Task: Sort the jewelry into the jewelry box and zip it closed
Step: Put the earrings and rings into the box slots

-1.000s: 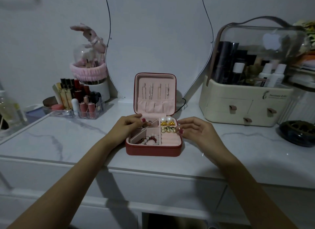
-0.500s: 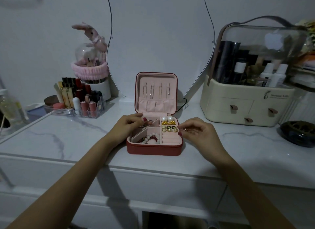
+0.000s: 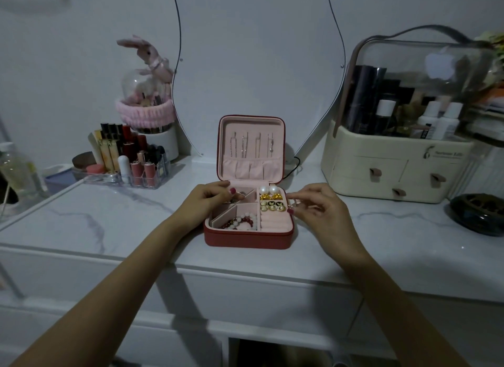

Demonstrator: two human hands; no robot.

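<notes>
Hands flanked the open jewelry box (image 3: 248,234) on the surface (image 3: 109,219): left hand (image 3: 207,200) pinched a ring (image 3: 241,194) over a back compartment, right hand (image 3: 316,205) pinched a small piece (image 3: 296,202) beside the box's right rim.

The room is dim and bluish-grey, and everything I see looks flat and a little grainy. My forearms throw soft dark shadows on the drawer front (image 3: 245,293) toward 6 o'clock, so the light falls from above and ahead. A pale reflection sits on the clear organizer lid (image 3: 436,63) at 2 o'clock. Edges bow outward with wide-angle distortion, and the far left at 9 o'clock goes soft.
</notes>
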